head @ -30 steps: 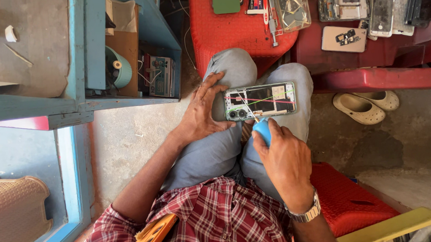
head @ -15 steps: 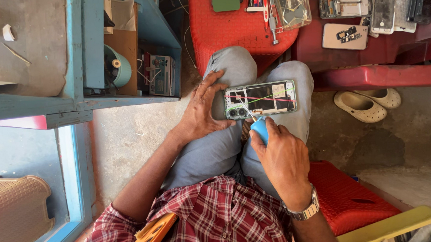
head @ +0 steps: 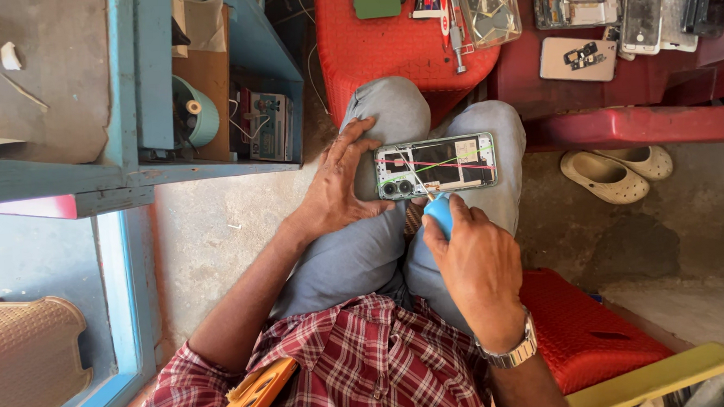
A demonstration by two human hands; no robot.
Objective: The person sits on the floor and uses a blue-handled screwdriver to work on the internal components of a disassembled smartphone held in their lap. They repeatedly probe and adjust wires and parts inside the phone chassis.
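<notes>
An opened phone point(head: 438, 164) with its back cover off lies across my knees, showing its board, two camera lenses and thin red and green wires. My left hand point(head: 337, 188) grips the phone's left end and holds it steady on my thigh. My right hand point(head: 472, 260) is closed around a blue-handled screwdriver point(head: 437, 210). Its thin metal tip rests on the phone's inside near the camera end.
A red plastic stool point(head: 396, 47) ahead carries tools and a clear parts box point(head: 490, 7). A dark red table point(head: 618, 95) holds several phones and parts. Beige sandals point(head: 609, 172) lie on the floor at right. A blue shelf unit point(head: 211, 96) stands at left.
The hands and the phone stay as they were; the screwdriver's tip shifts only slightly on the phone.
</notes>
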